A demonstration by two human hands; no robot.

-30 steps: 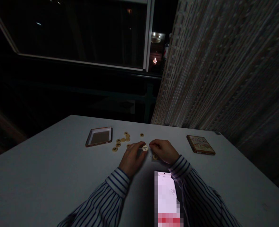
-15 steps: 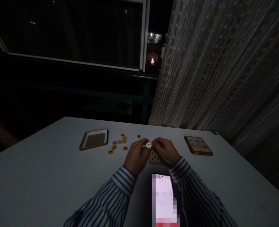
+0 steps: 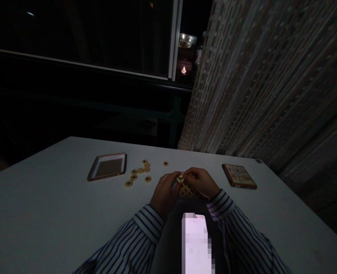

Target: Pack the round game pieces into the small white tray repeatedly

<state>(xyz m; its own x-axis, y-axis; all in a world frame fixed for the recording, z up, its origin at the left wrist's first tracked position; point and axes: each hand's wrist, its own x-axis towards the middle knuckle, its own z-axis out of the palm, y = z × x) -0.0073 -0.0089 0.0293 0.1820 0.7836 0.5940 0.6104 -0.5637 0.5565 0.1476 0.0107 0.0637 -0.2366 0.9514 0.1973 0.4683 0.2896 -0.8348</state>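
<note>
A round Chinese chess piece (image 3: 180,179) with a dark character on its face is held up between both hands, over the near part of the table. My left hand (image 3: 165,192) curls in from the left, its fingertips at the piece's upper left edge. From the other side my right hand (image 3: 201,182) pinches at the same piece with thumb and forefinger. Just below them, several more pieces (image 3: 189,193) lie packed together in rows in what looks like a shallow tray, partly covered by my hands.
Loose chess pieces (image 3: 133,177) are scattered on the white table (image 3: 56,205), left of my hands. An open shallow box part (image 3: 107,167) lies farther left. A decorated box part (image 3: 239,176) sits at right. A lit phone (image 3: 197,243) lies close to me; a string curtain (image 3: 242,76) hangs behind.
The held piece has come down slightly toward the packed pieces and tilted. Both hands stay close together around it. The view has shifted a little.
</note>
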